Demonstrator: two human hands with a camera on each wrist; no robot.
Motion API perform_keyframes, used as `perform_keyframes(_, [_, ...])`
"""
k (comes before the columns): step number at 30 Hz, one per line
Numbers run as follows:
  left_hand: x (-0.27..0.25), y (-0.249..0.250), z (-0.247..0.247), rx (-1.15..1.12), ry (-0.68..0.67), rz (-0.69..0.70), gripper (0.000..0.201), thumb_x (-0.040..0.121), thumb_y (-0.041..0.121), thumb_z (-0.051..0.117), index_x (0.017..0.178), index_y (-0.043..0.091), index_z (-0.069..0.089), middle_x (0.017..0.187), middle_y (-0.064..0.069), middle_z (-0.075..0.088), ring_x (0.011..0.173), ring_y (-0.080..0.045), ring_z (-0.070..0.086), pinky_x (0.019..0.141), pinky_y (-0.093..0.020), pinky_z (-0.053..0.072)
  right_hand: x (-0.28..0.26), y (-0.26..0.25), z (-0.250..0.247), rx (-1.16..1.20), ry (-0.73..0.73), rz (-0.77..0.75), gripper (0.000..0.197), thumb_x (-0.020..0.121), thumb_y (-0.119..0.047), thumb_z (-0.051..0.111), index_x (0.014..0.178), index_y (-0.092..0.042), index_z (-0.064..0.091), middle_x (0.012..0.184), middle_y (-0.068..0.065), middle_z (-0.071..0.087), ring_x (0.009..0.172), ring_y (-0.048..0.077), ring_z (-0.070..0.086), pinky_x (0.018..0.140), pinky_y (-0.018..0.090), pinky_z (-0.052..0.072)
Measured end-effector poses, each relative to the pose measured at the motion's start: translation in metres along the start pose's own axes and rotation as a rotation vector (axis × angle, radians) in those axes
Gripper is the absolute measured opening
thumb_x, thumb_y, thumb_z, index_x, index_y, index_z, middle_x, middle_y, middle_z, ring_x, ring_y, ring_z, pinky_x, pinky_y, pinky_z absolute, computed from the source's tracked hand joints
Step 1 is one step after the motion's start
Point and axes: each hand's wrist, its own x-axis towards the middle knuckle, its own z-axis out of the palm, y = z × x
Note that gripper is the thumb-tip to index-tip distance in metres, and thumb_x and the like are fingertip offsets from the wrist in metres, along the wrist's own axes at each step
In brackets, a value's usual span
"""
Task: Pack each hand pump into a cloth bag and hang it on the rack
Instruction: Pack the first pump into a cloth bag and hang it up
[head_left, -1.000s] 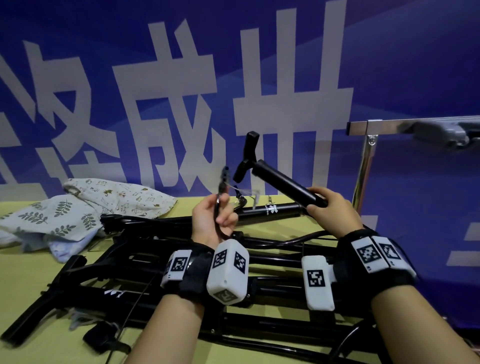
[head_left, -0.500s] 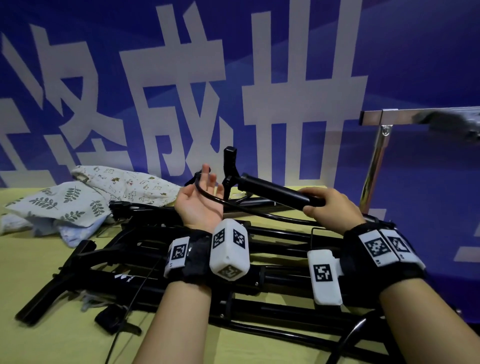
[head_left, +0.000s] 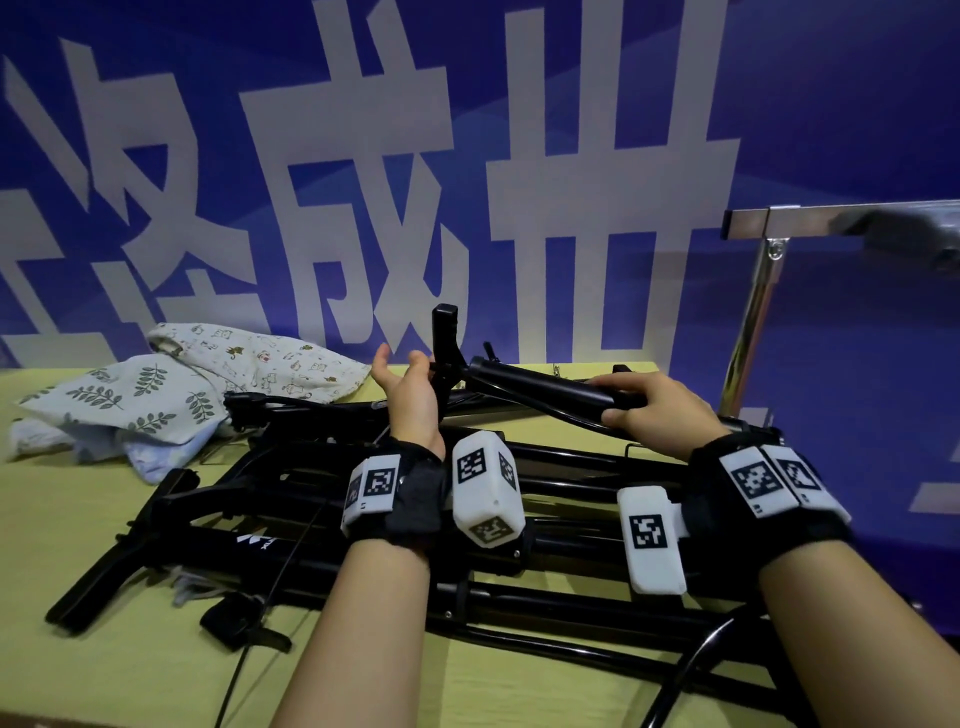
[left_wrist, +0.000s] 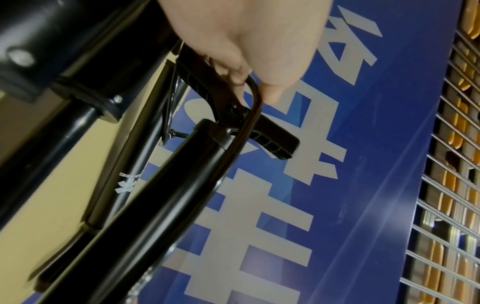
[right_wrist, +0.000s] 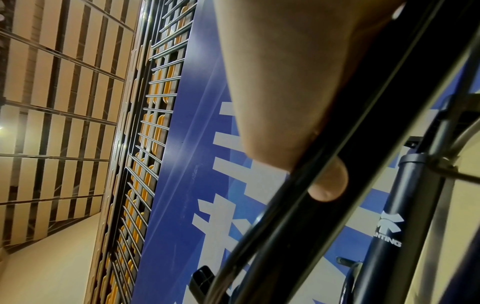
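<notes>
My right hand (head_left: 631, 402) grips the barrel of a black hand pump (head_left: 535, 387), holding it nearly level above the table. Its T-shaped end (head_left: 445, 338) points up at the left. My left hand (head_left: 408, 366) is palm-up at that end. In the left wrist view its fingers (left_wrist: 233, 67) curl on the T-piece, and the thin black hose (left_wrist: 253, 98) bends between them and the thumb. In the right wrist view a fingertip (right_wrist: 327, 185) wraps the barrel (right_wrist: 298, 195). Two patterned cloth bags (head_left: 140, 405) (head_left: 260, 358) lie crumpled at the back left.
Several more black pumps (head_left: 322, 519) lie piled across the yellow-green table (head_left: 78, 545) under my wrists, with loose hoses trailing toward the front edge. A chrome rack (head_left: 756, 312) stands at the right beyond the table. A blue banner fills the background.
The held pump has tipped down from a steep slant to nearly level. My left hand let go of the hose loop, opened, and moved up to the pump's T-end.
</notes>
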Motion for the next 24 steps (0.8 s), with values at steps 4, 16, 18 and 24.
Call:
perform_keyframes(4, [-0.002, -0.001, 0.002, 0.146, -0.014, 0.036, 0.029, 0.102, 0.018, 0.028, 0.127, 0.019, 0.041, 0.139, -0.017, 0.042, 0.129, -0.031, 0.040, 0.103, -0.035, 0.032, 0.000, -0.001, 0.000, 0.004, -0.005, -0.003, 0.041, 0.088, -0.024, 0.056, 0.123, -0.045, 0.054, 0.116, -0.005, 0.061, 0.106, 0.019, 0.055, 0.082, 0.028, 0.037])
perform_keyframes(16, [-0.010, 0.000, 0.006, 0.203, -0.024, 0.114, 0.022, 0.103, 0.019, 0.024, 0.110, 0.015, 0.045, 0.110, -0.001, 0.049, 0.104, -0.014, 0.045, 0.086, -0.025, 0.034, -0.001, -0.002, -0.002, 0.048, -0.040, 0.018, 0.040, 0.089, -0.023, 0.055, 0.125, -0.042, 0.053, 0.116, -0.003, 0.059, 0.104, 0.018, 0.052, 0.088, 0.030, 0.037])
perform_keyframes(18, [-0.009, -0.001, 0.009, 0.242, 0.027, 0.102, 0.016, 0.103, 0.020, 0.025, 0.109, 0.014, 0.037, 0.096, 0.000, 0.047, 0.089, -0.014, 0.044, 0.073, -0.020, 0.035, -0.002, -0.004, 0.000, 0.025, -0.049, 0.022, 0.036, 0.091, -0.028, 0.054, 0.125, -0.041, 0.053, 0.111, -0.005, 0.060, 0.098, 0.016, 0.052, 0.084, 0.030, 0.037])
perform_keyframes(24, [-0.012, 0.003, 0.012, 0.161, 0.172, 0.025, 0.010, 0.104, 0.017, 0.019, 0.099, 0.011, 0.025, 0.080, -0.002, 0.039, 0.079, -0.025, 0.046, 0.047, -0.008, 0.037, -0.002, -0.005, 0.003, -0.006, -0.080, 0.011, 0.034, 0.092, -0.032, 0.052, 0.126, -0.034, 0.052, 0.107, -0.004, 0.057, 0.095, 0.016, 0.052, 0.081, 0.028, 0.036])
